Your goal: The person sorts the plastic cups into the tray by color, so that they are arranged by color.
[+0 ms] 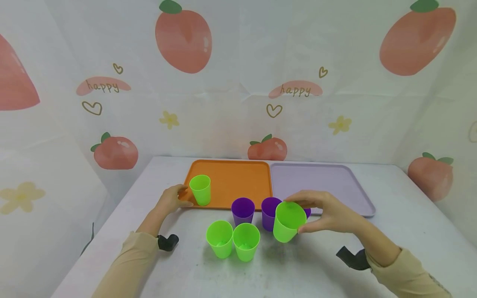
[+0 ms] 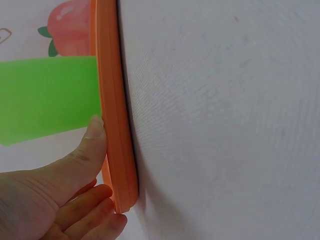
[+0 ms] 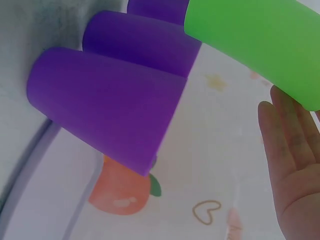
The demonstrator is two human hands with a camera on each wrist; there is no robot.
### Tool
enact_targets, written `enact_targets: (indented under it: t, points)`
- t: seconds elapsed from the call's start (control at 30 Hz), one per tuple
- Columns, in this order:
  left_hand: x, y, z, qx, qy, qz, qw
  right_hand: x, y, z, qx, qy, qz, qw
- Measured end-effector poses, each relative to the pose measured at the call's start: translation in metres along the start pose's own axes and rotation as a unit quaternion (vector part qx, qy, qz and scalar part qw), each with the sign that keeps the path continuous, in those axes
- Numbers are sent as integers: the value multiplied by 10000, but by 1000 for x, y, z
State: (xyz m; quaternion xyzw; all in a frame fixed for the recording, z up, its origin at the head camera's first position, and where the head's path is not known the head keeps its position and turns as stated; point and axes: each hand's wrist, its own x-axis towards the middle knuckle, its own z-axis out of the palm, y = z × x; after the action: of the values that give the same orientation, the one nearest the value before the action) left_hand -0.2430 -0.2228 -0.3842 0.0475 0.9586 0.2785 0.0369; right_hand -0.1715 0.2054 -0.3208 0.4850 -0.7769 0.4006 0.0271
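Head camera view, looking down on my two hands above a white desk (image 1: 179, 277). Near its back edge lie an orange tray (image 1: 234, 182) on the left and a lavender tray (image 1: 316, 182) on the right.

My right hand (image 1: 331, 211) has a lifted green cup (image 1: 287, 223) pinched, thumb against its side and fingers at its rim. The cup hangs tilted above the desk, before the lavender tray's front-left corner. It partly hides a row of three purple cups (image 1: 243, 212) that stand upright near the trays' front edges. Two upright green cups (image 1: 220, 240) stand side by side nearer the desk's front edge.

My left hand (image 1: 171, 200) grips nothing: it is spread partway, fingers loosely bent, at the orange tray's front-left corner. There a standing green cup (image 1: 201, 191) sits upright on the tray. The left wrist view shows my thumb tip at that cup's foot and the tray's rim; whether it presses, I cannot tell.

I judge the step in hand to be carrying the lifted cup. The next move seems to call for keeping that pinch, clearing the purple rims and levelling the cup before any setting down.
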Motion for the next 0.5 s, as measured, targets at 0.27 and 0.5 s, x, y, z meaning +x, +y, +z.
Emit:
enact_targets:
  t: [0.27,0.5]
  points:
    - [0,-1,1,9,18,25,10000,5,-5,-9,-320,41,-39,9995]
    - [0,-1,1,29,10,1,10000,14,-10,-19,-642,88,-131,9978]
